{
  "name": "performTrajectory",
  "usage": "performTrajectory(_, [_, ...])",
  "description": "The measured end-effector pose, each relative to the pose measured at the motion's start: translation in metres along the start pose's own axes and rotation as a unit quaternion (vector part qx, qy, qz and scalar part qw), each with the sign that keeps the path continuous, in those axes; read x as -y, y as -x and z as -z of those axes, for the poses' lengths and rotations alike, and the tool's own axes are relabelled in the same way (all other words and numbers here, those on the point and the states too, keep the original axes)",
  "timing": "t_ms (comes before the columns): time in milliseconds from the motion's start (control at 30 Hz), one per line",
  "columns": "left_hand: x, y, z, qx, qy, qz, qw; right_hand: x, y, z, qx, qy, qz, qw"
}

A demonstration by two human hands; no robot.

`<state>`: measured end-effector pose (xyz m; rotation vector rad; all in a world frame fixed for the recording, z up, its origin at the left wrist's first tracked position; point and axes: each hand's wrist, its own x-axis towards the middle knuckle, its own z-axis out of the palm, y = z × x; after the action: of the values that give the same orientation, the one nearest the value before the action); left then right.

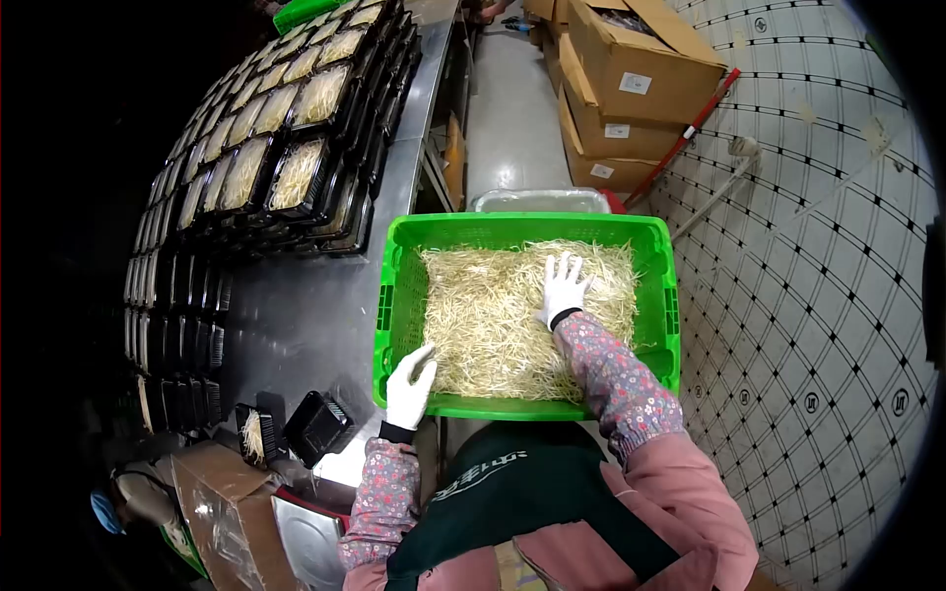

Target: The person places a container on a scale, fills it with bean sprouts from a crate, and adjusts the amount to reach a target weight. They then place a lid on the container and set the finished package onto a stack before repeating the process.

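Note:
A green plastic crate (527, 225) in front of me holds a thick bed of pale bean sprouts (493, 320). My right hand (564, 288), in a white glove, lies on the sprouts toward the back right, its fingers spread. At the crate's front left corner is my left hand (408, 388), also gloved. Its thumb and fingers are apart over the rim, with nothing visible between them. Nearby on the metal table sits an empty black tray (316, 428), beside a smaller-looking black tray (254, 435) with some sprouts in it.
Tall stacks of black trays filled with sprouts (241, 172) cover the far left of the metal table (296, 305). Cardboard boxes (631, 89) are piled at the back right by the tiled wall (818, 276). A scale (307, 542) and an open carton (222, 502) stand at lower left.

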<state>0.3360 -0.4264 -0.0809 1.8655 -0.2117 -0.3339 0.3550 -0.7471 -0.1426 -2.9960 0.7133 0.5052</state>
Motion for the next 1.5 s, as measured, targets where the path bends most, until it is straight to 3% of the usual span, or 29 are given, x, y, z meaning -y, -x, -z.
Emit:
performTrajectory(33, [-0.001, 0.001, 0.001, -0.010, 0.006, 0.017, 1.000, -0.002, -0.011, -0.009, 0.008, 0.007, -0.005, 1.000])
performTrajectory(100, [-0.001, 0.007, 0.010, -0.030, 0.023, 0.050, 0.998, -0.003, -0.062, -0.102, -0.138, 0.089, -0.038, 0.986])
performTrajectory(167, [0.005, 0.014, 0.019, -0.064, 0.034, 0.071, 0.995, -0.019, -0.048, -0.048, 0.006, -0.005, 0.018, 1.000])
performTrajectory(200, [0.013, 0.016, 0.026, -0.070, 0.037, 0.071, 0.994, -0.024, -0.037, -0.026, 0.030, -0.012, 0.028, 0.999])
performTrajectory(333, [0.020, 0.009, 0.026, -0.080, 0.064, 0.091, 0.991, -0.011, -0.030, -0.007, 0.020, -0.017, -0.003, 1.000])
performTrajectory(467, [0.007, -0.014, 0.013, -0.026, 0.071, 0.076, 0.994, -0.010, -0.058, -0.055, -0.062, 0.025, -0.013, 0.998])
performTrajectory(567, [0.002, -0.023, 0.024, -0.003, 0.016, 0.042, 0.999, -0.034, -0.048, -0.012, 0.020, -0.094, 0.018, 0.995])
performTrajectory(633, [0.001, -0.024, 0.034, -0.004, 0.029, 0.042, 0.999, -0.060, -0.053, -0.006, 0.029, -0.180, 0.029, 0.983])
performTrajectory(667, [0.002, -0.023, 0.039, -0.006, 0.041, 0.050, 0.998, -0.072, -0.053, -0.007, -0.021, -0.204, 0.037, 0.978])
performTrajectory(700, [0.004, -0.022, 0.043, -0.007, 0.053, 0.059, 0.997, -0.075, -0.043, 0.024, 0.025, -0.262, 0.038, 0.964])
performTrajectory(767, [0.007, -0.024, 0.046, -0.001, 0.069, 0.062, 0.996, -0.073, -0.025, 0.064, 0.046, -0.340, 0.065, 0.937])
performTrajectory(800, [0.007, -0.027, 0.046, 0.004, 0.077, 0.062, 0.995, -0.072, -0.025, 0.055, -0.029, -0.381, 0.163, 0.909])
performTrajectory(833, [0.006, -0.031, 0.045, 0.009, 0.084, 0.061, 0.995, -0.060, -0.011, 0.066, -0.031, -0.399, 0.180, 0.899])
performTrajectory(933, [0.023, -0.050, 0.028, 0.030, 0.092, 0.031, 0.995, -0.016, 0.002, 0.060, 0.023, -0.314, 0.315, 0.895])
performTrajectory(967, [0.028, -0.058, 0.025, 0.054, 0.063, 0.033, 0.996, -0.002, 0.012, 0.072, 0.071, -0.220, 0.333, 0.914])
performTrajectory(1067, [0.052, -0.077, 0.019, 0.101, -0.065, 0.052, 0.991, -0.001, 0.011, 0.050, 0.091, -0.058, 0.304, 0.947])
performTrajectory(1200, [0.090, -0.104, -0.001, 0.154, -0.242, -0.098, 0.953, -0.006, 0.004, 0.045, 0.131, -0.077, 0.229, 0.962])
performTrajectory(1233, [0.097, -0.108, -0.015, 0.138, -0.315, -0.169, 0.924, 0.001, -0.001, 0.020, 0.093, -0.076, 0.233, 0.965])
performTrajectory(1300, [0.097, -0.108, -0.039, 0.233, -0.420, -0.145, 0.865, 0.024, 0.007, -0.024, 0.000, -0.055, 0.229, 0.972])
performTrajectory(1367, [0.091, -0.081, -0.048, 0.397, -0.422, -0.063, 0.813, 0.034, 0.046, -0.034, 0.127, 0.006, 0.251, 0.960])
performTrajectory(1433, [0.074, -0.053, -0.032, 0.458, -0.462, -0.113, 0.751, 0.018, 0.089, -0.045, 0.080, 0.088, 0.342, 0.932])
performTrajectory(1500, [0.065, -0.054, -0.016, 0.494, -0.375, -0.088, 0.780, 0.001, 0.092, -0.046, 0.132, -0.006, 0.370, 0.920])
